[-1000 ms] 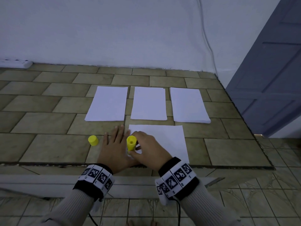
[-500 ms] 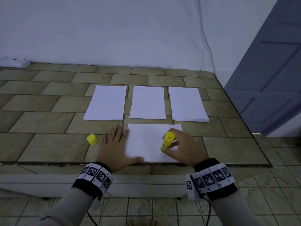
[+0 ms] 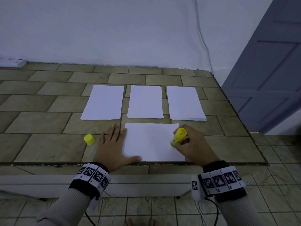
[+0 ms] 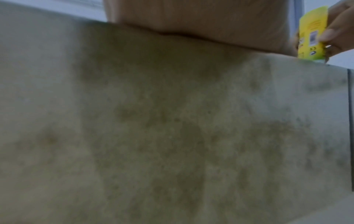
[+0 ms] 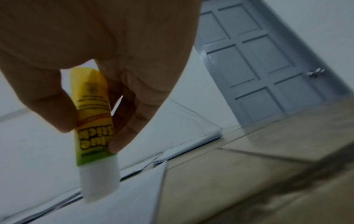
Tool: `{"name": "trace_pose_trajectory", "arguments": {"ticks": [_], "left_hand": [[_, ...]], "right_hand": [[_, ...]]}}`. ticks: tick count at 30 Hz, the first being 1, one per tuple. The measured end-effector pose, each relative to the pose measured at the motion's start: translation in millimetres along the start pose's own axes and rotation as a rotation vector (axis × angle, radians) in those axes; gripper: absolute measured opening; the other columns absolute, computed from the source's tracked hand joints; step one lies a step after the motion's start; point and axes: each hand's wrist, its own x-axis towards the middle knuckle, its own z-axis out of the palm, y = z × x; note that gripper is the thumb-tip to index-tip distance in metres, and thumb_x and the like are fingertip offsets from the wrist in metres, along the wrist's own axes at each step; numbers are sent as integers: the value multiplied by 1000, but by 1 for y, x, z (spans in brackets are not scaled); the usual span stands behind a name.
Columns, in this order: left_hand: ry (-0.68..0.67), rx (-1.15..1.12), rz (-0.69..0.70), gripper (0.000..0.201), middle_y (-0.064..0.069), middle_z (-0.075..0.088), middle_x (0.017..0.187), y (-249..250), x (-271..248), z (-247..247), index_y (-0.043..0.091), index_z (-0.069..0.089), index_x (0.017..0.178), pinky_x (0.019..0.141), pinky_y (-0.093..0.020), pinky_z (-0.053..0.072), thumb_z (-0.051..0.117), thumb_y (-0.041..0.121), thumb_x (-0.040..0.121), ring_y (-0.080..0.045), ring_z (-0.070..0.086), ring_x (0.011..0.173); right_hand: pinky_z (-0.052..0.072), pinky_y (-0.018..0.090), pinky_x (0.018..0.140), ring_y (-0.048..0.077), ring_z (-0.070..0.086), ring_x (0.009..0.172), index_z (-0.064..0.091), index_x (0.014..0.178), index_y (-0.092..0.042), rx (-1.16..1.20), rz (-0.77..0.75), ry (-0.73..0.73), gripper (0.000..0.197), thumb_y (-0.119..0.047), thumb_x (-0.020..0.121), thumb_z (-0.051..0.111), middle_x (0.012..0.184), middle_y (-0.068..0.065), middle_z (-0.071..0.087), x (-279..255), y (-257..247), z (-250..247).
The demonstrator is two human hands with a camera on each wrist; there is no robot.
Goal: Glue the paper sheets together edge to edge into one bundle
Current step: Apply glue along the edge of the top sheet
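Cap (image 3: 89, 139) left of left hand (image 3: 112, 147)

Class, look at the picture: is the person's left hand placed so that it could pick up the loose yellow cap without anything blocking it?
Probably yes. The left hand lies flat, holding nothing, and the yellow cap stands just to its left on bare tile, with nothing between them. It would have to let go of the sheet.

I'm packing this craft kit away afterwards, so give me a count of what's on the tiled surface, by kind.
Paper lots: 4 (far left, far middle, far right, near sheet)
Glue stick: 1, in the right hand
Yellow cap: 1, beside the left hand
Power strip: 1
Total: 7
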Motion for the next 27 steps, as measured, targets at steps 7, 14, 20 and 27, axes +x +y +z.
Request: {"name": "trace_pose_trajectory", "arguments": {"ticks": [7,14,20,27], "left_hand": [[38,-9,14,140,-8,-4,163,-1,1,3,19,7,156,118,-54,-2,6,106,47,-25,-7,150],[24,-38,68,117,-17,29,156,-6,5,12,11,44,145,108,-68,25,1,91,72,-38,27,143],[51,-60,80,127,-13,15,161,-2,3,7,16,30,152,114,-62,12,7,101,60,-34,12,149],[47,-24,29,140,-7,-4,163,-3,2,5,15,5,156,118,-57,0,12,106,49,-26,-6,150]], "right_hand": [[55,36,79,15,61,90,58,104,-11,63,-80,-247,23,-14,84,69,104,3,61,31,-45,63],[48,41,81,25,55,93,55,108,-6,-95,-145,-404,31,-17,82,69,104,11,60,48,-66,95],[47,41,83,27,56,96,57,112,-5,-111,-160,-440,35,-14,81,70,108,13,60,60,-64,96],[50,46,82,29,60,91,56,98,-3,-121,-95,-377,24,-10,80,71,99,14,63,105,-55,90]]}}
